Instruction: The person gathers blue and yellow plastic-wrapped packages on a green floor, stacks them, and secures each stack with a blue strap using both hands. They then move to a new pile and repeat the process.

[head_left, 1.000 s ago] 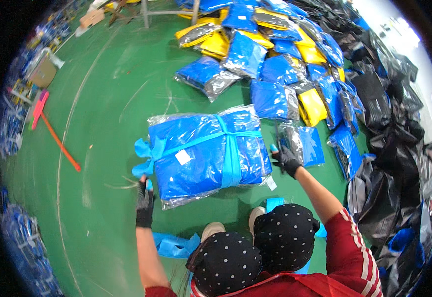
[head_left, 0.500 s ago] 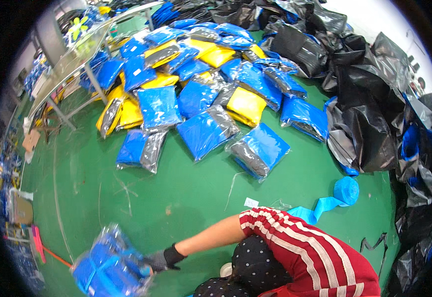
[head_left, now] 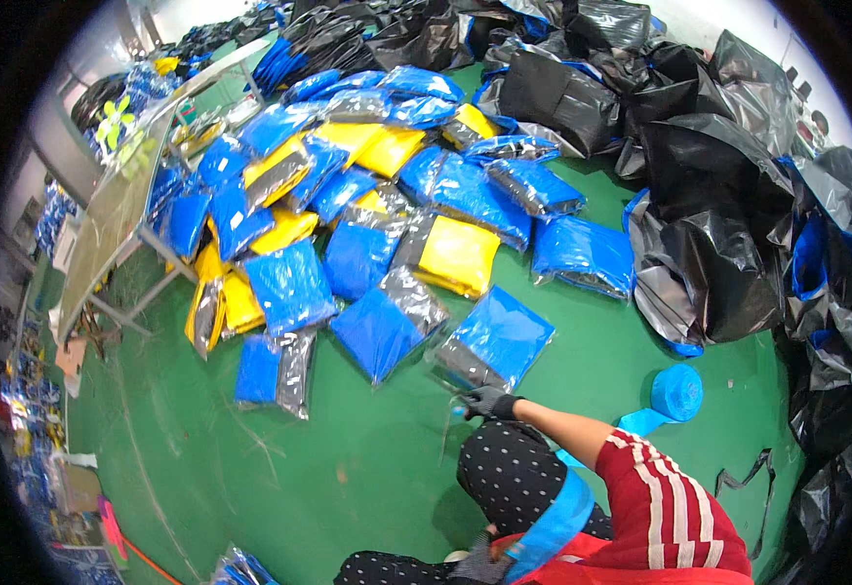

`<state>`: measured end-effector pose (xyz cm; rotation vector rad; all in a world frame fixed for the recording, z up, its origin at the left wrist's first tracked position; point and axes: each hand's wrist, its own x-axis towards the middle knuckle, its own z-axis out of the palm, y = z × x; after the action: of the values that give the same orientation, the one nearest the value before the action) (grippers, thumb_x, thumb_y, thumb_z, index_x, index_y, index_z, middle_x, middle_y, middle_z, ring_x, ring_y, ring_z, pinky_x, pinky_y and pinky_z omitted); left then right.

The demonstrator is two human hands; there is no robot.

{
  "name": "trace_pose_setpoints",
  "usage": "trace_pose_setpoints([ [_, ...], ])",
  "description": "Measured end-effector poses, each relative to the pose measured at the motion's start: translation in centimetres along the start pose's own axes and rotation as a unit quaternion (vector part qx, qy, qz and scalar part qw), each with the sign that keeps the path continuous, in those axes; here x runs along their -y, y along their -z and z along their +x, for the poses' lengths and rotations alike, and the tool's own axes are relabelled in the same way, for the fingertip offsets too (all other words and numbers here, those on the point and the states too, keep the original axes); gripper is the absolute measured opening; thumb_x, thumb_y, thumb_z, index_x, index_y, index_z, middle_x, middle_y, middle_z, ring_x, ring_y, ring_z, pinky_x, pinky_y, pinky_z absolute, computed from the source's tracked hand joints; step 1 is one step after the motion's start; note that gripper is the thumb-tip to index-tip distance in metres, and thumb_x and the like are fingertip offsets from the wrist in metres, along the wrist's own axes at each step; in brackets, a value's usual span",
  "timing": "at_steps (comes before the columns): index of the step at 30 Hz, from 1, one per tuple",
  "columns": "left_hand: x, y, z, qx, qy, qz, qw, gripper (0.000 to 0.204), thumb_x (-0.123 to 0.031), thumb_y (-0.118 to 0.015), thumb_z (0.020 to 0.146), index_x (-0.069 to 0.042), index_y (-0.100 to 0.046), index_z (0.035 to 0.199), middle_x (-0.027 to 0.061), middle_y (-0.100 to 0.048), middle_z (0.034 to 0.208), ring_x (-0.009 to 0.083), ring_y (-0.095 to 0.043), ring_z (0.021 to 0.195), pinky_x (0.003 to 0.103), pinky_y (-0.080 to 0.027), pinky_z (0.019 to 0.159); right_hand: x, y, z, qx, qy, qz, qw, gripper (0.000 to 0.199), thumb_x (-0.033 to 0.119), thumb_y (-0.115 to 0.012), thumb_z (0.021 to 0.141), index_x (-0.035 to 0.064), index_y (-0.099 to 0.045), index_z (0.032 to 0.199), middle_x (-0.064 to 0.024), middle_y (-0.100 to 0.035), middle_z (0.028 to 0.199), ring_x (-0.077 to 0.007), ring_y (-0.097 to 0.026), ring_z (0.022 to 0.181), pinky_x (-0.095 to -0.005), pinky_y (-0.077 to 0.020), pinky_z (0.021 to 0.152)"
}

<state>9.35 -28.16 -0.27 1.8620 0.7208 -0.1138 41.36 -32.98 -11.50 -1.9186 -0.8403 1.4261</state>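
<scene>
Swung rightward, my right hand [head_left: 491, 402] now sits just beside the blue-and-grey packet [head_left: 500, 337]. Whether its fingers [head_left: 475, 397] are clamped, I cannot tell.

Packages [head_left: 377, 338] on floor [head_left: 348, 439], table [head_left: 118, 205] left, roll [head_left: 677, 393] right

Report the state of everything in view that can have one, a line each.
Left hand: gloved, at the blue strap; grip unclear.
Right hand: gloved, beside the nearest blue-and-grey package; contact unclear.
Blue strap: drawn out across the leg.
Blue roll: partly unwound.
Nearest blue-and-grey package: flat, in clear plastic.
Yellow-and-grey package: in clear plastic.
Black sheeting: heaped, crumpled.
</scene>
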Motion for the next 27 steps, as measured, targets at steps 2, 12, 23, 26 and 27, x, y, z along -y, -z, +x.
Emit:
trace_pose_setpoints([
  [2, -4.0, -1.3, 1.0, 0.062, 0.004, -0.006, 0.998, 0.049, -0.047, -0.052, 0.081, -0.011, -0.057, 0.114, 0.0175, -0.061, 0.096, 0.0361, -0.057, 0.088, 0.045, -0.044, 0.08, -2.6, 4.7, -2.9, -0.07, -0.122, 0.107, 0.984, 0.036, 0.041, -0.057, 0.084, 0.0054, -0.064, 0.088, -0.0037, -0.064, 0.08, -0.0117, -0.056, 0.056, -0.0281, -0.0448, 0.05],
  [12, -15.8, 7.5, 7.1, -0.057, 0.057, 0.034, 0.996, 0.055, -0.045, -0.058, 0.081, -0.004, -0.051, 0.118, 0.0212, -0.061, 0.097, 0.0296, -0.061, 0.087, 0.039, -0.048, 0.076, 0.6, 13.9, -16.1, 0.011, 0.074, 0.299, 0.951, 0.03, 0.028, -0.068, 0.077, 0.0083, -0.048, 0.087, -0.0051, -0.054, 0.079, -0.0115, -0.055, 0.057, -0.024, -0.0458, 0.045],
  [23, -24.2, 33.0, 5.4, -0.417, -0.208, -0.051, 0.883, 0.039, -0.035, -0.051, 0.09, -0.009, -0.052, 0.119, 0.0058, -0.059, 0.094, 0.0155, -0.057, 0.071, 0.027, -0.049, 0.058, 6.9, 8.3, -17.7, -0.203, 0.133, -0.045, 0.969, 0.039, 0.037, -0.061, 0.076, 0.0109, -0.054, 0.104, -0.018, -0.06, 0.095, -0.0375, -0.059, 0.085, -0.0429, -0.0486, 0.07],
  [26, -25.9, 37.4, -0.5, -0.441, -0.25, -0.137, 0.851, 0.037, -0.033, -0.049, 0.091, -0.007, -0.052, 0.117, 0.0026, -0.058, 0.101, 0.0108, -0.054, 0.084, 0.023, -0.043, 0.073, 4.2, 8.9, -15.4, -0.368, 0.079, 0.004, 0.926, 0.036, 0.035, -0.059, 0.078, 0.0119, -0.054, 0.106, -0.0179, -0.06, 0.094, -0.0369, -0.06, 0.083, -0.0434, -0.0485, 0.069],
  [27, -26.7, 37.5, -2.4, -0.523, -0.273, 0.099, 0.801, 0.037, -0.031, -0.051, 0.091, -0.004, -0.052, 0.117, 0.0029, -0.059, 0.101, 0.012, -0.054, 0.087, 0.025, -0.043, 0.075, 2.5, 9.3, -14.9, -0.429, 0.079, 0.014, 0.9, 0.036, 0.035, -0.059, 0.079, 0.0117, -0.054, 0.105, -0.0179, -0.061, 0.093, -0.0364, -0.06, 0.082, -0.0437, -0.0484, 0.069],
])
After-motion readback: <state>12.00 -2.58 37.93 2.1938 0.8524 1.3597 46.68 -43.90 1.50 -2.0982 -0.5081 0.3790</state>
